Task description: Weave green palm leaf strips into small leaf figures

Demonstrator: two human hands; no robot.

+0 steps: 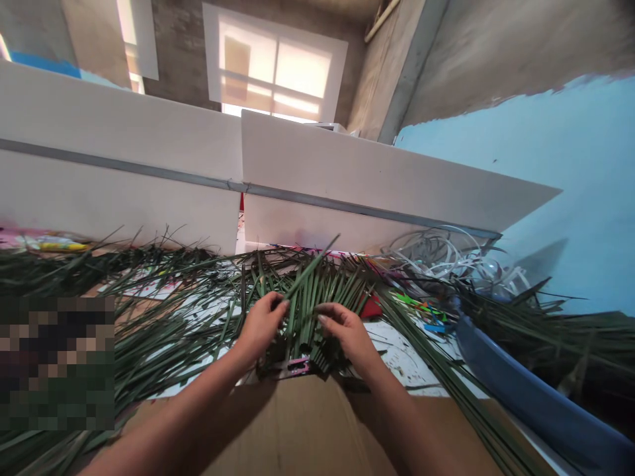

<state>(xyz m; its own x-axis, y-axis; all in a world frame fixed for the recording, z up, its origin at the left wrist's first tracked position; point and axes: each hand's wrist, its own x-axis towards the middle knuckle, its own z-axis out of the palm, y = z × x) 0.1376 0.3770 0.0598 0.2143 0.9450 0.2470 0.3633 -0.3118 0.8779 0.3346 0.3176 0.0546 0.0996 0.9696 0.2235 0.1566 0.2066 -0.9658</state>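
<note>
A fan of long green leaf strips (pixel 317 291) lies woven together on the table in front of me, its ends spreading away toward the white partition. My left hand (pixel 262 324) pinches one strip that sticks up and to the right. My right hand (pixel 347 330) rests on the woven part just right of it, fingers curled on the strips. A small pink object (pixel 299 365) shows under the near edge of the weave.
Loose green strips (pixel 149 317) cover the table to the left. White partition boards (pixel 347 178) stand behind. A tangle of white bands (pixel 446 258) lies at the right, a blue curved tub rim (pixel 520 390) nearer. Brown cardboard (pixel 297 430) lies beneath my forearms.
</note>
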